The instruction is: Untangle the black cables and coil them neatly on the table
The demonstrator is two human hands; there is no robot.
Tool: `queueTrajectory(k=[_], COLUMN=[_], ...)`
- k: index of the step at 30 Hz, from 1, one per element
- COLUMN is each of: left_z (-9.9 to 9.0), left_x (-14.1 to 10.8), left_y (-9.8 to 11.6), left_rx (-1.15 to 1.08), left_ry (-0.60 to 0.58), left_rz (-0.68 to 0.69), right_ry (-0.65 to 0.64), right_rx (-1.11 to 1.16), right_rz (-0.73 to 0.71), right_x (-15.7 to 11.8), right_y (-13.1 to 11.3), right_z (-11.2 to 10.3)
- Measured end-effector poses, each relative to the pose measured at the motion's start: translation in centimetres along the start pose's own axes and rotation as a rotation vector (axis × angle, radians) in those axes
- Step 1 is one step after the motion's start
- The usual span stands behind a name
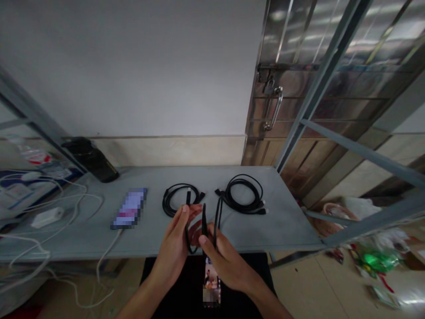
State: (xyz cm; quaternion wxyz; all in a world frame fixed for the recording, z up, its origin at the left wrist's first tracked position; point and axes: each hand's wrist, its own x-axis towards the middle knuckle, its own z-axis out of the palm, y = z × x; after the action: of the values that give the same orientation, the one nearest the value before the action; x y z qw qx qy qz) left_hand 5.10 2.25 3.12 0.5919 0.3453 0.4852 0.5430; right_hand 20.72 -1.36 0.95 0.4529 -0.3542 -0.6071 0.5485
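Both forearms slant inward from the bottom edge, and there it is at lower centre, a black cable (217, 219) between the hands! The left hand (175, 235), thumb up, pinches it just below a plug (188, 196); the right hand (224, 256), fingers curled, thumb laid inward, grips its strands. Whether fingertips touch, I can't tell. Beyond them on the grey table (282, 228), one coil (166, 204) sits left of centre, another coil (242, 206) right.

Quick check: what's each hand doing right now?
Left hand: closed, pinching a black cable just below its plug.
Right hand: closed, holding black cable between thumb and fingers.
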Motion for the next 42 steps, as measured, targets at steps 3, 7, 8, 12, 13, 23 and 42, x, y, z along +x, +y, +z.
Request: queueTrajectory(k=[3, 7, 8, 12, 13, 23, 42], left_z=[-0.6, -1.1, -1.2, -1.3, -1.3, -2.0, -1.2], left_x=[0.3, 0.3, 0.3, -0.4, -0.6, -1.4, -1.3], left_y=[-0.3, -0.2, -0.1, 0.0, 0.1, 0.9, 4.0], left_rx=[-0.065, -0.096, -0.094, -0.11, -0.108, -0.029, -0.344], left_ry=[-0.04, -0.056, -0.058, -0.085, -0.097, -0.147, -0.003], left_rz=[-0.08, -0.06, -0.067, -0.132, -0.137, -0.217, -0.001], right_ry=[-0.005, -0.03, -0.042, -0.085, -0.096, -0.343, 0.081], right_rx=[-0.002, -0.043, -0.056, -0.091, -0.111, -0.451, -1.25], right_rz=[-0.012, -0.03, -0.029, -0.001, 0.014, 0.088, -0.682], right_x=[0.4, 0.8, 0.9, 0.9, 0.9, 0.9, 0.0], right_y=[0.1, -0.2, -0.1, 0.5, 0.7, -0.3, 1.7], right_z=[0.0, -0.3, -0.2, 0.5, 0.7, 0.8, -5.2])
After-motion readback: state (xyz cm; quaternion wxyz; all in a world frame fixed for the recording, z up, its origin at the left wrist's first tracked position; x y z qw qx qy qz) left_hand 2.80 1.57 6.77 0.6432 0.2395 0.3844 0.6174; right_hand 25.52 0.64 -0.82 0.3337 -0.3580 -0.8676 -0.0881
